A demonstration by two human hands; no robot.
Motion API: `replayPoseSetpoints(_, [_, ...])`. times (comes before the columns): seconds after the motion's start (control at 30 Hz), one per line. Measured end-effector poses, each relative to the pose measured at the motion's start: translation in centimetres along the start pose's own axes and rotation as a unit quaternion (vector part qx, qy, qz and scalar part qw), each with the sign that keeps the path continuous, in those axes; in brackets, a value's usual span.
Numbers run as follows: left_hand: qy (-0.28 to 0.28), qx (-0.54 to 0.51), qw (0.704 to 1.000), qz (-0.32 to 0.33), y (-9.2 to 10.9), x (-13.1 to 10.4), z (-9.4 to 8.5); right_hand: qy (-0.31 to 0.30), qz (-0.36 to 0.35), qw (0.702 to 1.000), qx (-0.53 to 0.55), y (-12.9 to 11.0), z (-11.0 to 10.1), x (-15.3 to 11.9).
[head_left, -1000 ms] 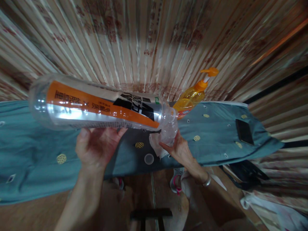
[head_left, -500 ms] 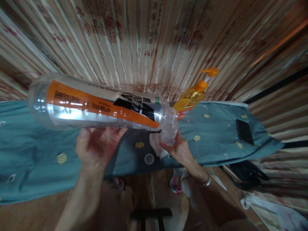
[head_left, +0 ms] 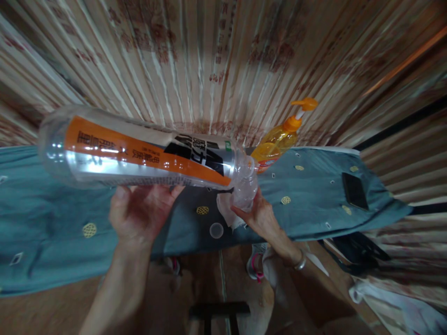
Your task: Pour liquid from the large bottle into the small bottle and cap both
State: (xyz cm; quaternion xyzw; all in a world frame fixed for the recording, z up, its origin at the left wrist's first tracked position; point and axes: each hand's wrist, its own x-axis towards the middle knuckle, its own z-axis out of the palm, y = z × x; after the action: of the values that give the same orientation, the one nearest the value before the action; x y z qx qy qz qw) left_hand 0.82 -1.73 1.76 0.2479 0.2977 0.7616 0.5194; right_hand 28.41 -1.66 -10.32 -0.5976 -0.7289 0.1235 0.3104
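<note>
A large clear plastic bottle [head_left: 150,156] with an orange, silver and black label lies nearly level in the air, its neck pointing right. Beneath it, my left hand [head_left: 141,211] grips its underside; the far fingers are hidden behind the bottle. My right hand [head_left: 260,215] is closed around a small clear bottle [head_left: 245,191]. Its top meets the large bottle's mouth. Just behind stands an orange pump bottle [head_left: 274,145] of yellow liquid. On the cloth near my right hand are a white tissue [head_left: 225,209] and a small round translucent disc [head_left: 216,230].
A teal cloth with pineapple prints covers the long narrow table [head_left: 300,195]. Toward its right end lies a dark phone-like slab [head_left: 355,190]. Pleated curtains [head_left: 195,70] hang close behind. Below the front edge is a dark stool-like object [head_left: 219,309].
The large bottle's base has shifted very slightly left and its label has turned a little. Both hands stay almost in place.
</note>
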Motion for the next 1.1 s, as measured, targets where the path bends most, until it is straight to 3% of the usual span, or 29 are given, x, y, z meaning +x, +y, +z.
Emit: replayPoseSetpoints(1.1, [-0.015, 0.004, 1.0, -0.011, -0.1, 0.3, -0.1, 0.013, 0.01, 1.0, 0.013, 0.2, 1.1, 0.0])
